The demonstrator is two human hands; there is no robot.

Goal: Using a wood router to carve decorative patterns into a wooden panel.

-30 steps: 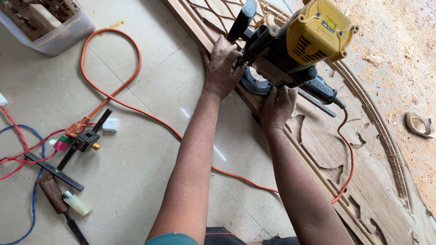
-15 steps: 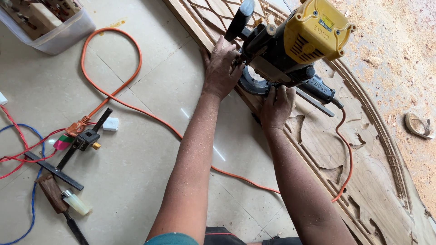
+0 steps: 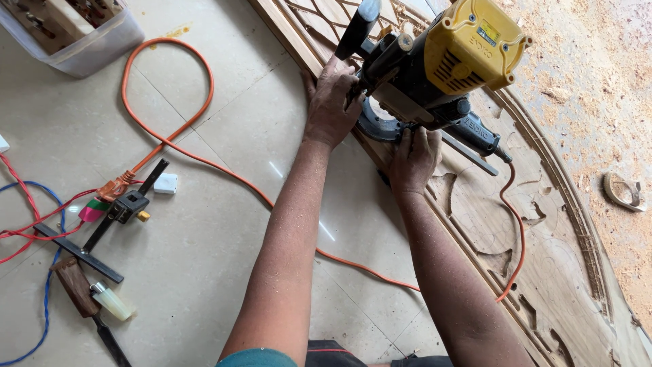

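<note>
The yellow-and-black power tool [image 3: 435, 68] stands on the carved wooden panel [image 3: 543, 258] at the upper middle of the view, its yellow housing tipped toward two o'clock and its dark base pressed onto the panel's long edge. The left hand [image 3: 331, 102] sits at the tool's nine o'clock side, its grip closed narrow around the black handle post [image 3: 358, 27] and the tool's body. The right hand [image 3: 414, 160] lies at the tool's six o'clock, fingers curled over the dark base [image 3: 380, 126], palm resting on the wood.

A dark cord stub leaves the tool at four o'clock and joins an orange cable [image 3: 513, 224] that crosses the panel's cut-out shapes. A second stretch of orange cable [image 3: 170, 102] loops over the tiled floor [image 3: 224, 224] at nine o'clock and passes under the left forearm. Further out at eight o'clock lie a black clamp bar [image 3: 81, 248], a small white block [image 3: 166, 183], red and blue wires [image 3: 27, 204] and a wooden-handled chisel [image 3: 81, 299] beside a small pale bottle [image 3: 112, 302]. A clear plastic box [image 3: 75, 34] stands at eleven o'clock. Sawdust [image 3: 598, 81] covers the floor at three o'clock, where a curled strip [image 3: 623, 191] lies.
</note>
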